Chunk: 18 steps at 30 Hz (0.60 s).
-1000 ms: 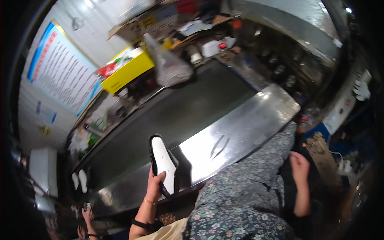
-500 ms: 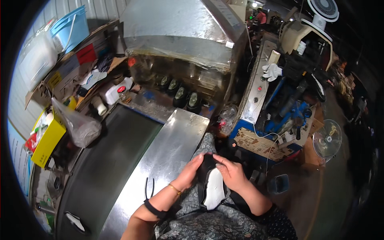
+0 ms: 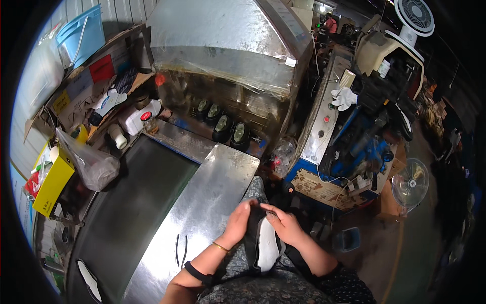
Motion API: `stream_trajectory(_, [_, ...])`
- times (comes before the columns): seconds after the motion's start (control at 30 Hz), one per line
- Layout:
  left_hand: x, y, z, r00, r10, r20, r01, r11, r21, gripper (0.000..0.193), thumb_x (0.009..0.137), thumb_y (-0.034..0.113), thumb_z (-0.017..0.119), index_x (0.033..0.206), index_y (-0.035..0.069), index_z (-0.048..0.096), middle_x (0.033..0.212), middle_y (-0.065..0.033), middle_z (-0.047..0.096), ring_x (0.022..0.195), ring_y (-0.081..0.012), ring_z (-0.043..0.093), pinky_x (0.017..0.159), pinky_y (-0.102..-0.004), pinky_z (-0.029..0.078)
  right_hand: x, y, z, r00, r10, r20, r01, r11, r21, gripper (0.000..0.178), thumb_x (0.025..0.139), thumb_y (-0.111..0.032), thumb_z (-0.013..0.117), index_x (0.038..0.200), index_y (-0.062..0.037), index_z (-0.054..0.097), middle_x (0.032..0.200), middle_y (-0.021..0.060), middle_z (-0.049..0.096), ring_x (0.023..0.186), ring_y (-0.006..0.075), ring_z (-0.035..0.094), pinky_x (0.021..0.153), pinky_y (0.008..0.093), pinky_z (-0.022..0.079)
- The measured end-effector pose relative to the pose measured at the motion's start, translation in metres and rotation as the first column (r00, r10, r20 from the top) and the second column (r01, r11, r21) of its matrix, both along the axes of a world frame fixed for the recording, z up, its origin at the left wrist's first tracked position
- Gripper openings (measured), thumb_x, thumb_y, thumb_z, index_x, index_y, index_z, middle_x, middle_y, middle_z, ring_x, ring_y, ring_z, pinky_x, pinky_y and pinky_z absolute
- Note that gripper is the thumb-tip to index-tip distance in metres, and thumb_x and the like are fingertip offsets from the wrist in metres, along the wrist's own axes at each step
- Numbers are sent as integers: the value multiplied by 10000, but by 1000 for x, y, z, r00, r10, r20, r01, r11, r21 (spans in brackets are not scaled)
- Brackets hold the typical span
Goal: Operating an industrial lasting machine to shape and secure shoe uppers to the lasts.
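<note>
A black shoe upper with a white sole-shaped insole (image 3: 267,247) rests over my lap, its toe end pointing away from me. My left hand (image 3: 238,222) is closed on the upper's left edge near the toe. On the opposite edge, my right hand (image 3: 286,227) pinches the black material, thumb on the inner side. The fingertips of both hands nearly meet at the toe, and some are hidden by the material. A similar black-and-white shoe piece (image 3: 89,279) lies on the dark conveyor belt (image 3: 134,190) at the lower left.
A metal plate (image 3: 202,202) runs beside the belt, with two thin black strips (image 3: 181,251) on it. Several dark shoe forms (image 3: 221,126) stand under a metal hood (image 3: 223,35). A blue machine (image 3: 309,175) and a fan (image 3: 410,183) are at right.
Both hands have shifted slightly downward with the upper, and the left fingers have curled further round its toe. The shoe piece on the belt shows slightly further up and left.
</note>
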<state>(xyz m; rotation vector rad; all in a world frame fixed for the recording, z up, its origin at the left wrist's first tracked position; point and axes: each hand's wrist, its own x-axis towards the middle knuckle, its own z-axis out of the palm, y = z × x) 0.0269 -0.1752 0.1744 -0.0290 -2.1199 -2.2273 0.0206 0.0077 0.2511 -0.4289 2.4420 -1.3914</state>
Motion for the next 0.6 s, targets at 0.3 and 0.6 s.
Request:
stream_trajectory(0.3, [-23,-24,2,964,-184,190,185,983,12,451,851,185,744,1237,36,564,1086,-94,648,1020,-181,604,901,-312,486,61,34,-95,955,-198,223,250,938,-238,220,973,-182,607,878,14,636,649,-57,498,654,32,429,566,241,392])
stream_trajectory(0.6, [9,-21,-3,934,-183,306,101,959,265,535,849,48,738,1315,38,475,1061,-59,636,981,-140,603,873,-282,497,45,10,-131,684,-214,698,392,914,-103,463,1019,-417,489,1039,7,674,907,84,715,762,209,678,738,349,542])
